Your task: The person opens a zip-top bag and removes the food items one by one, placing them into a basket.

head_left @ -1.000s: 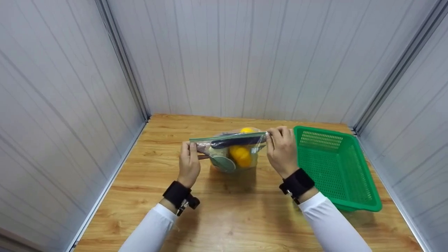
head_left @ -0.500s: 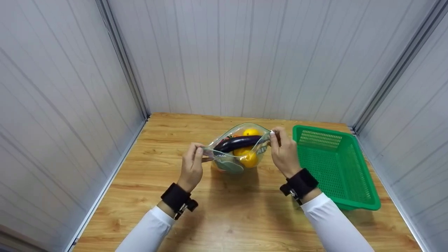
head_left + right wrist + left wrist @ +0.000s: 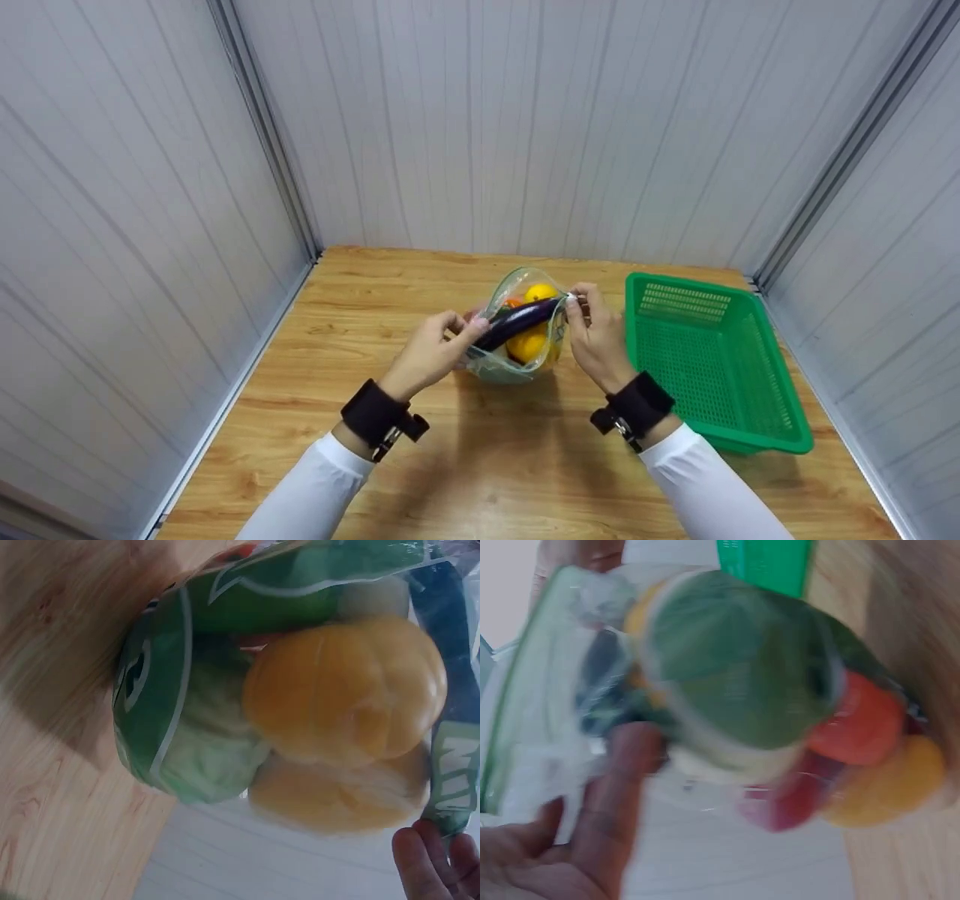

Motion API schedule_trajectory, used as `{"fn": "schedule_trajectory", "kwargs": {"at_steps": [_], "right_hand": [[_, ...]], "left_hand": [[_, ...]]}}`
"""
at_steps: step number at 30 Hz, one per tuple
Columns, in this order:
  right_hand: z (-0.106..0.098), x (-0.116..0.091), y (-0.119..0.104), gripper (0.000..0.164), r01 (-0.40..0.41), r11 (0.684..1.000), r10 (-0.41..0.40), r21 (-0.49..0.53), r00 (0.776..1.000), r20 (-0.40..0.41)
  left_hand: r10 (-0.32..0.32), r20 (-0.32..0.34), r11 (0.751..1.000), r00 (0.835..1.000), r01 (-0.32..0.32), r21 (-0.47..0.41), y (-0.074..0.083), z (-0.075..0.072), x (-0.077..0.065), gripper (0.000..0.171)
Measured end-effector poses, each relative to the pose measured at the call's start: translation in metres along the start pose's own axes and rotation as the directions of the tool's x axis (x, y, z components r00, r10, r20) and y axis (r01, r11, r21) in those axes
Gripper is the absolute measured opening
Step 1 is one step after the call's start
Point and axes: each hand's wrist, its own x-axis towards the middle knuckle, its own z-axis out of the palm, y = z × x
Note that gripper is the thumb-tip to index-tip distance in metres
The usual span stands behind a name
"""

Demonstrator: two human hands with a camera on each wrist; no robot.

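Observation:
A clear zip bag point(image 3: 501, 369) filled with vegetables stands on the wooden table, its mouth spread apart. A dark purple eggplant point(image 3: 517, 322) lies slantwise across the top of the contents. My left hand point(image 3: 429, 351) pinches the bag's left edge at the eggplant's near end, thumb on the inner side. At the opposite corner my right hand point(image 3: 600, 337) pinches the rim beside the eggplant's other end. Through the plastic show a yellow bell pepper point(image 3: 349, 690), a pale green leafy bulk point(image 3: 217, 727) and an orange-red round item point(image 3: 859, 720). Blur hides finer detail in the left wrist view.
A green plastic basket point(image 3: 761, 442) with perforated sides stands close to the right of the right hand. Pale panel walls point(image 3: 480, 135) rise behind and on both sides of the wooden table point(image 3: 315, 420).
The bag's mouth has gone from nearly flat to widely spread, uncovering the eggplant. My left hand has moved right and inward along the rim; the right hand has shifted slightly.

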Motion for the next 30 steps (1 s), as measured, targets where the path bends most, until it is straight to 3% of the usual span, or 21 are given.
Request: {"fn": "schedule_trajectory", "kwargs": {"at_steps": [6, 10, 14, 18, 22, 26, 30], "right_hand": [[0.005, -0.012, 0.0, 0.014, -0.069, 0.997, 0.068, 0.021, 0.995, 0.071], [0.013, -0.021, 0.003, 0.014, -0.051, 0.998, 0.048, 0.021, 0.993, 0.111], [0.017, -0.029, 0.007, 0.012, -0.039, 0.999, 0.033, 0.038, 0.989, 0.144], [0.019, -0.034, 0.01, 0.011, -0.037, 0.997, 0.026, 0.072, 0.989, 0.143], [0.018, -0.038, 0.014, 0.009, -0.053, 0.995, 0.042, 0.084, 0.99, 0.136], [0.018, -0.044, 0.018, 0.008, -0.101, 0.991, 0.089, 0.087, 0.987, 0.13], [0.02, -0.049, 0.02, 0.007, -0.179, 0.977, 0.163, 0.112, 0.977, 0.14]], "left_hand": [[-0.049, 0.071, 0.964, 0.996, 0.029, 0.263, 0.011, 0.019, 0.001, 0.042], [-0.076, 0.13, 0.934, 0.989, 0.024, 0.357, 0.005, 0.034, -0.001, 0.039], [-0.052, 0.161, 0.918, 0.986, -0.017, 0.397, -0.004, 0.043, -0.001, 0.038], [0.003, 0.102, 0.941, 0.995, -0.038, 0.337, -0.008, 0.046, 0.003, 0.027], [0.032, 0.005, 0.978, 0.999, -0.032, 0.204, -0.011, 0.046, 0.012, 0.016], [-0.043, -0.026, 0.999, 0.999, 0.044, 0.02, -0.016, 0.046, 0.02, 0.01], [-0.12, 0.041, 0.977, 0.992, 0.125, -0.175, -0.022, 0.05, 0.024, 0.007]]}}
